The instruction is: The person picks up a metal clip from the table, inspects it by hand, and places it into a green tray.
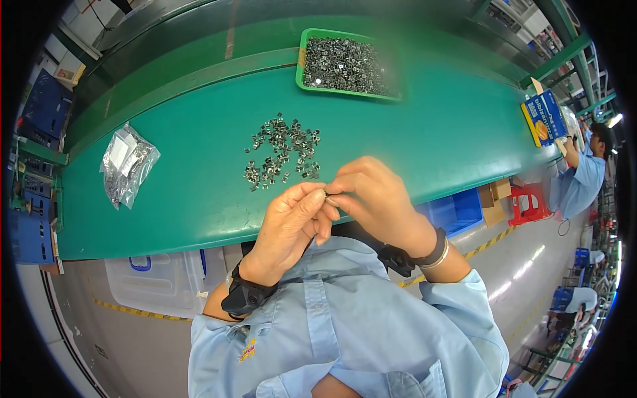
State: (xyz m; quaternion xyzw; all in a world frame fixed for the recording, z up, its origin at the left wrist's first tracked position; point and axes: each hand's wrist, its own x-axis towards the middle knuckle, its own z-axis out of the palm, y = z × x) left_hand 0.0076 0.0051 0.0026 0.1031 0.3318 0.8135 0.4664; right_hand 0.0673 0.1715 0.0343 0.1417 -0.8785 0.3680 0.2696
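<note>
Left hand and right hand meet fingertip to fingertip just over the near edge of the green surface, each closed to a thumb-and-finger pinch on one small dark piece; the fingertips cover most of it, so its shape, and whether it is one part or several, cannot be told. Status, as judged: one piece under handling, not yet set down. Outstanding, apparently: a loose scatter of small metal parts lying between the far and near edges of the surface, a little beyond the hands; thinner toward its borders, with gaps inside. No separate finished group can be made out, so the proportion done is uncertain. Containers: shallow green tray at the far edge, well filled with small metallic parts of similar look; its right end is blurred, so the fill there cannot be read. Whether the tray serves as supply or as output is not shown. Clear plastic bag near the left edge, holding a mass of small dark items plus a white slip; seal not legible. Blue-and-yellow carton by the right end; contents not seen. Below the near edge, to the right: blue bin, interior only partly visible.
</note>
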